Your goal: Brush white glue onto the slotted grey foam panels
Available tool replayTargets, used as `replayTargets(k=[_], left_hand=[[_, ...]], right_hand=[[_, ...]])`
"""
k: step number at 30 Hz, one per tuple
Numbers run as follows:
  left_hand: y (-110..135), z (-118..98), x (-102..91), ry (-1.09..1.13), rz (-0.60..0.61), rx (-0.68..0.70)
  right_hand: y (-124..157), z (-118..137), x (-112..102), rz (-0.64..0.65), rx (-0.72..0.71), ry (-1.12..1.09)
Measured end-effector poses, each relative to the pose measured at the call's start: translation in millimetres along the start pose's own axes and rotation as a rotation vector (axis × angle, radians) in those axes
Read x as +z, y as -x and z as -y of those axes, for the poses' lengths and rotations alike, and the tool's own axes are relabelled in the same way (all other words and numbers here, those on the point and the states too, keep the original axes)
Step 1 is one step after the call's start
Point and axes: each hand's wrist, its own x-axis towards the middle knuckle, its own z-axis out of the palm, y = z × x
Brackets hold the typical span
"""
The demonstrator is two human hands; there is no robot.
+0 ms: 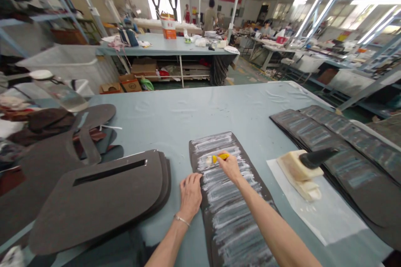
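Note:
A long dark panel (232,217) streaked with white glue lies in front of me on the grey-blue table (175,117). My right hand (230,166) is closed on a small yellow-handled brush (219,158) whose tip touches the panel's upper part. My left hand (190,194) rests flat, fingers together, on the panel's left edge. To the left lies a stack of dark slotted panels (103,200).
At the right a cream glue block with a black-handled tool (302,171) sits on a white sheet (328,212), beside a row of overlapping glued panels (341,146). Dark cut pieces (62,133) pile up at the left. Other tables, shelves and people stand far back.

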Motion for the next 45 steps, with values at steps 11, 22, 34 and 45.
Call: replayTargets(k=[11,22,34,45], left_hand=[[4.4,-3.0,-2.5,0.011,-0.034,-0.03],[10.2,1.3,7.8,-0.044,0.023,-0.011],[35.7,-9.7,-8.7,0.06,0.019,-0.001],[42.5,-11.3,-7.8,0.078,0.053,-0.037]], right_hand=[[24.6,16.2,-13.9,-0.025,-0.069,0.001],[-16.3,-61.3,-109.0,-0.348,0.153,0.36],[76.3,22.0,-0.5,0.068,-0.089,-0.063],[36.0,-56.7,-120.3,-0.367,0.172,0.31]])
